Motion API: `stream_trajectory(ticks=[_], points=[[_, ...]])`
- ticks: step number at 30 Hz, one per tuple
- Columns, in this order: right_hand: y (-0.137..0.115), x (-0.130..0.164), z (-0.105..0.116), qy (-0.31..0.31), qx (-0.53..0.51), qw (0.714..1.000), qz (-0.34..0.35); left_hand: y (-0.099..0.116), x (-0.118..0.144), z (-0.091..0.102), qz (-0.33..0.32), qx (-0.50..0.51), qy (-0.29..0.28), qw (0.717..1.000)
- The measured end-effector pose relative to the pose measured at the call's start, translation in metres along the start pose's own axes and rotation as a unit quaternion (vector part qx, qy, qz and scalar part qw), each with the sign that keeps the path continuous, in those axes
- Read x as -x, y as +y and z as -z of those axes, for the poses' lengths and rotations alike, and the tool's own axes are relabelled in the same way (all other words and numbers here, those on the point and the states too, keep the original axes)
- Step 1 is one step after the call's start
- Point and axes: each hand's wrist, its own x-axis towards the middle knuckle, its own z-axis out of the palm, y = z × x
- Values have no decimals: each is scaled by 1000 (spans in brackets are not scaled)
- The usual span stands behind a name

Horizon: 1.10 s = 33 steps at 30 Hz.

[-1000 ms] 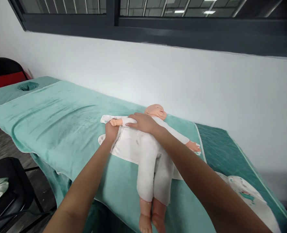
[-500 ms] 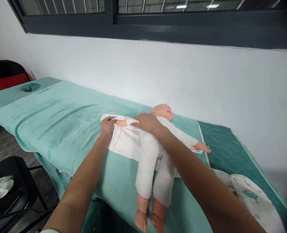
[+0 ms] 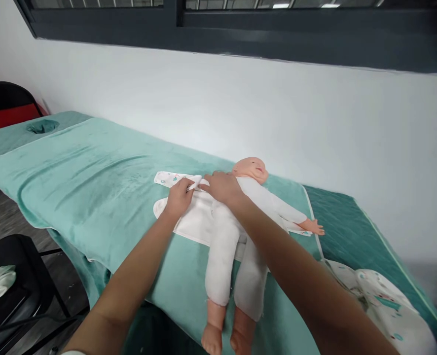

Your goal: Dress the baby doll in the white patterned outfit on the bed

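Observation:
A baby doll (image 3: 220,266) with a white cloth body lies on its back, its head by the wall and its bare feet toward me. Under its torso is spread a white baby shirt (image 3: 194,224), whose printed sleeve (image 3: 166,178) points left. My left hand (image 3: 180,197) pinches the edge of that sleeve, close to my right fingertips. My right hand (image 3: 224,187) rests across the doll's upper side with thumb and fingers on its arm at the left. That arm's hand is hidden; the other arm stretches out to the right.
The bed has a light green cover (image 3: 92,162) over a darker green sheet (image 3: 340,222). Printed white cloth (image 3: 396,305) lies at the lower right. On the left, a black chair (image 3: 15,276) bears pale cloth. A wall runs along the far side.
My left hand has moved right, bringing the sleeve edge toward my right hand. The doll's left-side hand, visible before, is now covered. The printed outside of the sleeve shows more.

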Motion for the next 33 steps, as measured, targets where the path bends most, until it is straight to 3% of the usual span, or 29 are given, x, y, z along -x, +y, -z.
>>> stream_trajectory(ticks=[3,5,8,10,12,15,16,19,23,26,30,33], points=[[-7,-4,-3,17,-7,1000,-15,7,1,-2,-47,-13,-80,996],[-10,-5,-3,24,-9,999,-20,12,1,-1,-35,-33,-112,993],[-3,0,-1,51,-54,997,-13,18,2,1,15,-92,-118,989],[11,12,0,105,-129,986,-32,19,2,3,48,-119,-105,986],[29,33,-4,192,-208,956,-80,19,2,5,81,-112,-88,986],[57,75,-20,343,-271,876,-203,19,1,6,133,-52,-56,988],[63,89,-27,364,-285,848,-258,18,1,6,149,-34,-44,987],[75,122,-45,300,-342,807,-376,18,-3,7,189,-8,-26,982],[76,138,-50,202,-324,833,-401,21,-8,9,226,18,-69,972],[77,139,-47,190,-329,839,-390,29,-10,10,214,48,-107,970],[80,139,-47,198,-411,809,-370,43,-14,4,161,100,-114,975],[79,139,-49,226,-449,794,-342,54,-22,-5,157,114,-96,976]])
